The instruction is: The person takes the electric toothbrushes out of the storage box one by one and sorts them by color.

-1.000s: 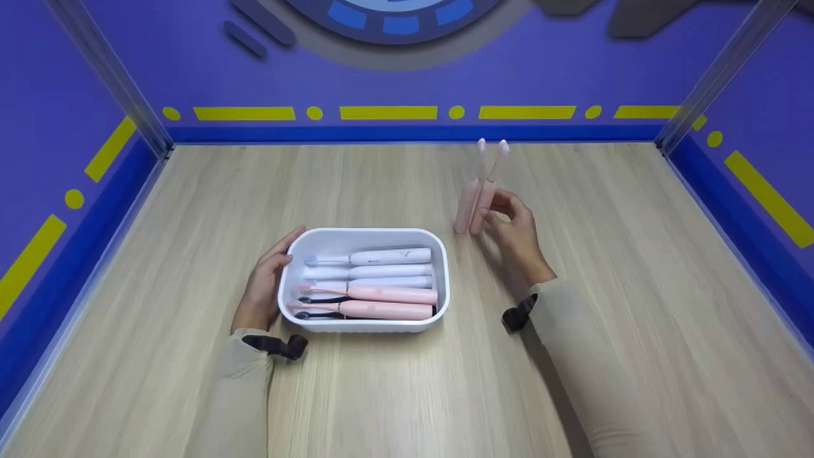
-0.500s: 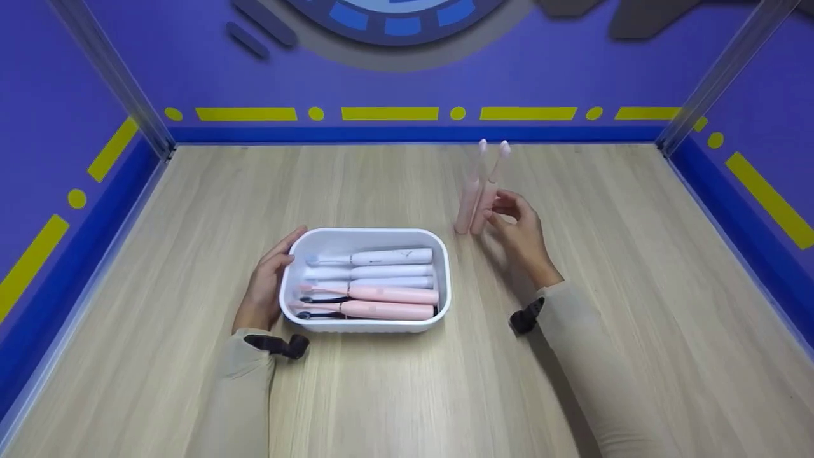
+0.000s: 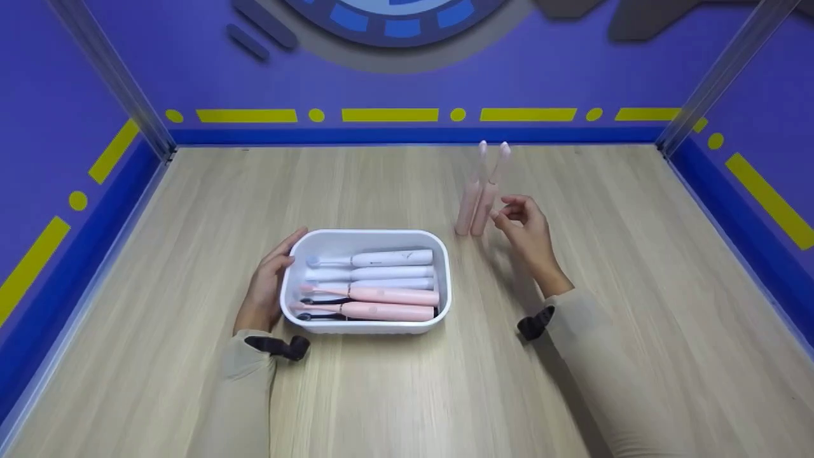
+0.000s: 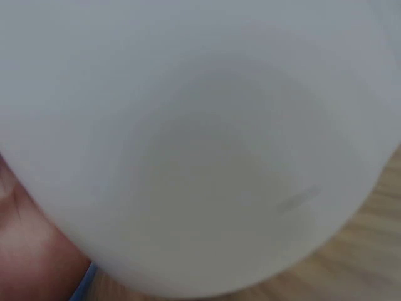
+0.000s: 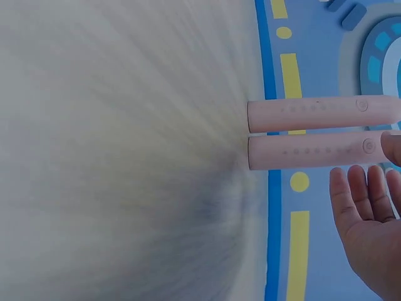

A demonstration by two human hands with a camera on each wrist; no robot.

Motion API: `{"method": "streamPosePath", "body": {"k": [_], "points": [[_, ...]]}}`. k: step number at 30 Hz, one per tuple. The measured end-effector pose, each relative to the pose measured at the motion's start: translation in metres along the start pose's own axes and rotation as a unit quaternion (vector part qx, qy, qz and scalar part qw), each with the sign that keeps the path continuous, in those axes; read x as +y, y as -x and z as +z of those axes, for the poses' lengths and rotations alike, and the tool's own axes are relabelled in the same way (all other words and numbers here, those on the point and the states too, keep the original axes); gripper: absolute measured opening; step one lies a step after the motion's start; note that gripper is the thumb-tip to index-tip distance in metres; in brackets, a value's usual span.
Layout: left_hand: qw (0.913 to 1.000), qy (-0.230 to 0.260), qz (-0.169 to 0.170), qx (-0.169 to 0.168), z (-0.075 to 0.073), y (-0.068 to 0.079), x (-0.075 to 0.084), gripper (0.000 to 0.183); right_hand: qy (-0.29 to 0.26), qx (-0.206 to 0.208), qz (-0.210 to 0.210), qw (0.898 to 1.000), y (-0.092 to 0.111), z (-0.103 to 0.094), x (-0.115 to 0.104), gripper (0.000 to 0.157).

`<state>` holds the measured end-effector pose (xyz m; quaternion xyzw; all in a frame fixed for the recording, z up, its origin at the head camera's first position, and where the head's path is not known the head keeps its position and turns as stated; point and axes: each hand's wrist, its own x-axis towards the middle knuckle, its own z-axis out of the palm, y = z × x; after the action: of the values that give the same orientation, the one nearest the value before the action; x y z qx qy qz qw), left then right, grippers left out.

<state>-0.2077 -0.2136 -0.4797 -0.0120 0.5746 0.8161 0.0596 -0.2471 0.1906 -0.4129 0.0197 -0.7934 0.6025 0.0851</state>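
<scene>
A white plastic storage bin [image 3: 365, 327] holds several electric toothbrushes: white ones, pink ones [image 3: 388, 311] in front, and dark heads showing beneath. My left hand [image 3: 262, 292] holds the bin's left end, its fingers round the back corner; in the left wrist view the bin's wall [image 4: 200, 157] fills most of the picture. Two pink electric toothbrushes [image 3: 467, 207] stand upright side by side on the table, right of the bin. Just right of the nearer toothbrush [image 5: 307, 152], my right hand [image 3: 528, 232] has its fingers loosely bent and holds nothing, thumb tip close to the handle.
The wooden table [image 3: 381, 401] is bounded by a blue-purple back wall [image 3: 407, 89] and side walls with yellow marks. Metal posts [image 3: 718, 83] stand at the rear corners. Black wrist cameras [image 3: 534, 324] sit on both sleeves.
My right hand has let go of the right-hand upright toothbrush and drawn a little to the right. Both upright toothbrushes stay standing. My left hand and the bin keep their place.
</scene>
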Motion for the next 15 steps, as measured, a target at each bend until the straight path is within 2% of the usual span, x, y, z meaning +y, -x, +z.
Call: {"method": "streamPosePath", "body": {"k": [4,7,11,15], "points": [[1.0000,-0.003,0.002,-0.003,0.000,0.000,-0.001,0.058,-0.014,-0.004,-0.008,1.000,-0.002,0.000,0.013,0.037],[1.0000,-0.003,0.004,0.000,0.000,0.000,-0.001,0.057,-0.013,-0.017,-0.022,1.000,0.001,0.000,0.013,0.036],[1.0000,-0.001,0.006,0.002,0.000,0.000,0.000,0.057,-0.002,-0.045,-0.041,0.998,0.014,-0.001,-0.012,0.036],[1.0000,-0.005,0.001,0.001,-0.001,0.001,0.000,0.057,0.018,-0.067,-0.061,0.996,0.020,0.002,-0.022,0.035]]}}
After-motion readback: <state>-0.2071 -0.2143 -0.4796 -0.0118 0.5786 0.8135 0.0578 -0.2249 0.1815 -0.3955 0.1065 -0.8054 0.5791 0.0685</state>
